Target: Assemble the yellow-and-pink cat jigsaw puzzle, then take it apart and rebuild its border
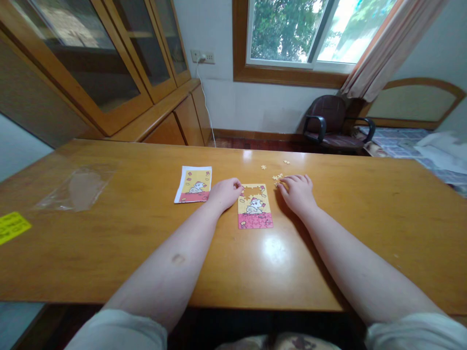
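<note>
A yellow and pink jigsaw puzzle [254, 219] with a white cartoon animal lies on the wooden table, with a gap near its top. My left hand [226, 191] is at the puzzle's upper left edge, its fingers pressed together; whatever they hold, if anything, is too small to make out. Right of the puzzle, my right hand [297, 191] rests with fingers spread beside a small cluster of loose pieces [278, 176]. Farther back lie a single piece [263, 167] and a few more pieces [286, 162]. The reference picture [195, 187] on white paper lies left of my left hand.
A clear plastic bag [82, 189] lies on the left of the wooden table [138, 253], near a yellow label [13, 227]. Beyond the table stand a glass-door cabinet [120, 58], an office chair [330, 121] and a bed [404, 141].
</note>
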